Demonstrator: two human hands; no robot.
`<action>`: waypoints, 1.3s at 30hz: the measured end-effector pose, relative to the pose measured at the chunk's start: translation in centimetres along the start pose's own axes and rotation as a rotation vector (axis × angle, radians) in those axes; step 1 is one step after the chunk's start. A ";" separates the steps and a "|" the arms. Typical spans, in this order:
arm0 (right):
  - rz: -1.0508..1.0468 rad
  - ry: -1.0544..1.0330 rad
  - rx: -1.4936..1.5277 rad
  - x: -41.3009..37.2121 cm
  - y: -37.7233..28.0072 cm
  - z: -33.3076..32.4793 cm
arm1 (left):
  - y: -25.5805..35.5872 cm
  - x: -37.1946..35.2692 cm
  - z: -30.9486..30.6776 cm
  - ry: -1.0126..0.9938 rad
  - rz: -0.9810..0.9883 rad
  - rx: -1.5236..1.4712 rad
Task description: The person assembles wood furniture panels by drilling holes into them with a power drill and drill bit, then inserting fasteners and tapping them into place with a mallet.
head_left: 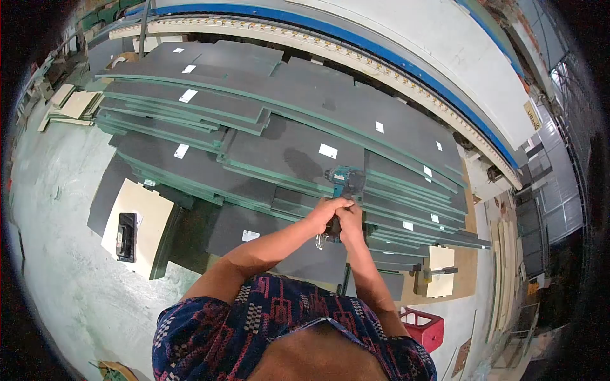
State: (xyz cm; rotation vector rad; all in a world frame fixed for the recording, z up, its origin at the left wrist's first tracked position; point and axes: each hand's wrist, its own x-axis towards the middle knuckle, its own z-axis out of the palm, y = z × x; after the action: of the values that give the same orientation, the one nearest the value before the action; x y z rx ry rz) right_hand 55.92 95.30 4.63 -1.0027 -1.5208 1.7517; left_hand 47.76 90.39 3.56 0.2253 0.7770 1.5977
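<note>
A teal and black cordless drill (342, 176) is held out in front of my chest, above stacked dark boards (279, 149). My left hand (325, 212) is closed at the drill's handle, its fingertips meeting the other hand. My right hand (351, 222) wraps the same handle from the right side. Below the hands, the drill's dark lower end and a metal clip (320, 241) show between the wrists. The hands cover most of the grip and the trigger. The boards have green edges, and several carry white labels (328, 151).
A long machine (406, 76) with a blue strip runs behind the stacks. At left, a black case (126, 237) lies on a cream board (143, 213). A hammer (438, 272) and a red stool (424, 330) are at right. Long strips (503, 273) lie farther right.
</note>
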 end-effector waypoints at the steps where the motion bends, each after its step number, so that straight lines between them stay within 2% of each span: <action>1: -0.002 -0.015 -0.016 0.0 0.2 0.6 | 0.4 -0.5 -0.4 -0.005 0.018 -0.009; 5: 0.038 -0.031 0.008 -0.7 -0.1 3.0 | 1.1 -1.2 -2.0 0.041 0.022 -0.038; 8: -0.009 -0.039 0.025 -0.7 0.8 3.9 | 1.7 -1.6 -3.0 0.004 0.010 -0.047; 11: -0.015 -0.036 0.002 1.3 4.6 2.6 | 2.3 -2.0 -3.5 0.016 -0.021 -0.029; 14: -0.014 0.009 0.007 -0.9 1.2 4.9 | 1.9 -1.5 -4.1 0.015 -0.038 -0.034; 26: 0.045 0.033 -0.028 -1.3 0.8 5.2 | 2.7 -2.2 -3.9 -0.001 -0.095 -0.024; 32: -0.015 0.007 -0.005 -1.1 1.2 5.7 | 3.4 -3.0 -3.9 0.002 -0.025 -0.026; 39: -0.026 -0.082 0.007 -1.8 -0.1 9.5 | 5.5 -5.0 -5.6 0.117 0.064 -0.003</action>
State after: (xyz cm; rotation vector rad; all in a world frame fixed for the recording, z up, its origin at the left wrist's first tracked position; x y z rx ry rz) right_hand 48.84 88.77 5.55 -0.9140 -1.5702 1.7982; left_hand 41.18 83.87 4.09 0.1566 0.8647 1.6839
